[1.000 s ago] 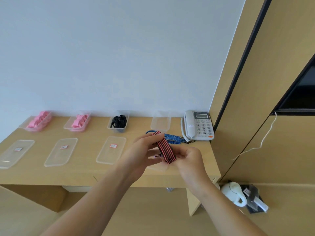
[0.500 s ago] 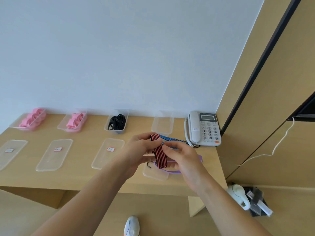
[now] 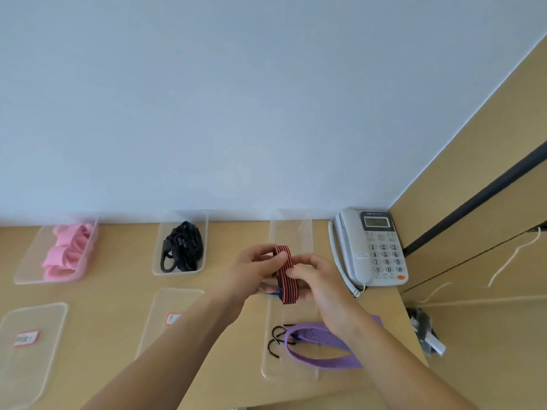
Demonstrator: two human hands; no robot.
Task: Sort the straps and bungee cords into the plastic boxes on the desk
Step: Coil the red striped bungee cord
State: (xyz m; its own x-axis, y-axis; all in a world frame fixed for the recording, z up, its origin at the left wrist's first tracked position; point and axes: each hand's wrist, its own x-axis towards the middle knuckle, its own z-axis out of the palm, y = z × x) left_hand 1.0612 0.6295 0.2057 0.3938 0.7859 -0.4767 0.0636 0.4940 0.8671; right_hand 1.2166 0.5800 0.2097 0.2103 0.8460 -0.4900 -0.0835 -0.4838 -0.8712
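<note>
Both hands hold a folded red-and-black striped bungee cord [image 3: 284, 273] above the desk. My left hand [image 3: 251, 270] grips its upper part and my right hand [image 3: 319, 284] pinches its middle. Just behind the cord stands an empty clear plastic box [image 3: 291, 230]. A blue cord [image 3: 270, 292] peeks out under my hands. A purple strap [image 3: 319, 344] and black hooks [image 3: 276, 340] lie on a clear lid [image 3: 288, 372] near the front edge. One box holds black cords [image 3: 182, 247], another pink straps [image 3: 69, 251].
A grey desk telephone [image 3: 374, 250] stands at the desk's right end beside a wooden cabinet wall [image 3: 473, 202]. Clear lids with red labels [image 3: 173, 318] [image 3: 28, 340] lie in a row near the front. The desk's front edge [image 3: 325, 399] runs just under my forearms.
The view has drawn closer to the desk and tipped down. My hands have carried the striped cord farther back towards the empty box. The purple strap and hooks have come into view.
</note>
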